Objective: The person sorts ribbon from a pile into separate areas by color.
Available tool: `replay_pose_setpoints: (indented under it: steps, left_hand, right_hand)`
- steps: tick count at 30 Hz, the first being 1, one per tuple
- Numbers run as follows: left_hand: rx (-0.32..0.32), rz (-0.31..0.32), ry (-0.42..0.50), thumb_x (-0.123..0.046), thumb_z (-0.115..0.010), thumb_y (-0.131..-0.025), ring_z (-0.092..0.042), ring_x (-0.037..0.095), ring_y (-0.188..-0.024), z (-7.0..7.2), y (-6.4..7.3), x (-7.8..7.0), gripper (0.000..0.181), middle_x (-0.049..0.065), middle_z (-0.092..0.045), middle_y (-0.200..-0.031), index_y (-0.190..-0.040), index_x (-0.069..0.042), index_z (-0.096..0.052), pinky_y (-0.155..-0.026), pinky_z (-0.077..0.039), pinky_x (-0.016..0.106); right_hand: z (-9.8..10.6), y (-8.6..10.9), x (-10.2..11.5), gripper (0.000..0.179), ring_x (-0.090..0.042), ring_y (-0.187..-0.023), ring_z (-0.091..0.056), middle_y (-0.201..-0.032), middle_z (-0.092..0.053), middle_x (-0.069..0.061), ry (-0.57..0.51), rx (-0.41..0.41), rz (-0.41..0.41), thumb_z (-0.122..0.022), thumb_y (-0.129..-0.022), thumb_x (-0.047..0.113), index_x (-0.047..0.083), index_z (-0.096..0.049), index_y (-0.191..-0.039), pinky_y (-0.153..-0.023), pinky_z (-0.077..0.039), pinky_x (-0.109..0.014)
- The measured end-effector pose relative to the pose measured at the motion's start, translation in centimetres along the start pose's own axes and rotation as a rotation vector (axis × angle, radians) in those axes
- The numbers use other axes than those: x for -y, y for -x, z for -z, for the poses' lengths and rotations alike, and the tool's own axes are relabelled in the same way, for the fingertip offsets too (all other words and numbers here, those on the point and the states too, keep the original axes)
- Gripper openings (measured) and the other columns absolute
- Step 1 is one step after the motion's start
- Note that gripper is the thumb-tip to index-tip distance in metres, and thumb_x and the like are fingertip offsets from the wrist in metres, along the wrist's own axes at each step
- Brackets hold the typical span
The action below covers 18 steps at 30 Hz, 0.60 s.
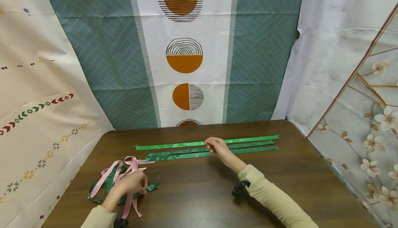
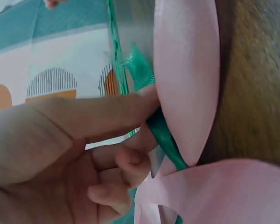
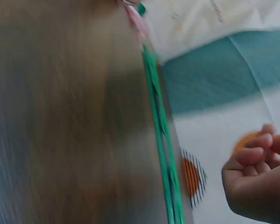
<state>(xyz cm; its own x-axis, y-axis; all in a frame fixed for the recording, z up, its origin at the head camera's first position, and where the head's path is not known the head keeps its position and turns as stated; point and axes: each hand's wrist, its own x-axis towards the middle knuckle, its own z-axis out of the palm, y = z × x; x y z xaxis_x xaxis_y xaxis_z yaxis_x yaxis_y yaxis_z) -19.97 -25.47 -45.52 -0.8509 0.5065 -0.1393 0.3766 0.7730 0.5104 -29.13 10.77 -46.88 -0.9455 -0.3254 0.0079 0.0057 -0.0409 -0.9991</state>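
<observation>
At the table's left, my left hand pinches a dark green ribbon between thumb and finger, near its end. That ribbon's short end sticks out past the fingertips. Beneath and beside the hand lies a loose tangle of pink ribbon and green ribbon. My right hand appears in front of the laid-out ribbons, its fingers curled with nothing visible between them; the right wrist view shows it raised above the table. Behind it stretch a bright green ribbon and two darker green ribbons, side by side.
The brown wooden table ends at a hanging patterned cloth at the back. Flowered cloth borders the right side, and cream printed cloth the left. A small black device is strapped at the right wrist.
</observation>
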Motion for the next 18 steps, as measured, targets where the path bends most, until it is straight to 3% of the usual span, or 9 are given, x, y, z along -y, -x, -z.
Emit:
replay_pose_setpoints:
  steps: [2, 8, 12, 18]
  left_hand:
    - [0.030, -0.025, 0.041, -0.002, -0.078, -0.072, -0.039, 0.000, -0.055, 0.1, 0.0, 0.3, 0.019, -0.007, -0.050, -0.062, -0.068, -0.006, -0.060, -0.051, -0.036, 0.021]
    - [0.073, -0.023, 0.127, -0.009, -0.075, -0.080, -0.037, 0.000, -0.054, 0.7, 0.3, 0.6, 0.023, -0.009, -0.042, -0.062, -0.071, -0.008, -0.053, -0.052, -0.033, 0.020]
    - [0.092, -0.035, 0.180, -0.012, -0.075, -0.081, -0.038, 0.000, -0.055, 1.1, 0.3, 0.4, 0.023, -0.008, -0.042, -0.063, -0.075, -0.007, -0.054, -0.052, -0.034, 0.020]
    - [0.143, -0.120, 0.269, -0.013, -0.071, -0.086, -0.032, -0.002, -0.052, 1.2, -0.1, 0.2, 0.023, -0.011, -0.037, -0.062, -0.074, -0.002, -0.054, -0.050, -0.029, 0.019]
  right_hand:
    - [-1.3, 0.0, -0.2, 0.032, -0.009, -0.060, -0.043, -0.073, -0.053, 0.003, 0.073, 0.097, -0.018, -0.043, -0.103, 0.022, -0.006, -0.060, -0.104, -0.059, -0.034, -0.028]
    - [-4.7, -0.2, -0.5, 0.035, -0.008, -0.063, -0.050, -0.078, -0.058, 0.002, 0.245, 0.365, -0.015, -0.044, -0.103, 0.017, -0.013, -0.059, -0.111, -0.061, -0.039, -0.028]
    - [-6.3, -0.3, -0.3, 0.031, -0.008, -0.070, -0.056, -0.087, -0.064, -0.003, 0.388, 0.532, 0.020, -0.046, -0.103, 0.018, -0.006, -0.062, -0.114, -0.062, -0.044, -0.027]
    - [-9.3, -0.3, 0.4, 0.035, -0.010, -0.096, -0.063, -0.120, -0.063, -0.015, 0.517, 0.669, 0.071, -0.058, -0.097, 0.019, 0.004, -0.056, -0.128, -0.077, -0.051, -0.024]
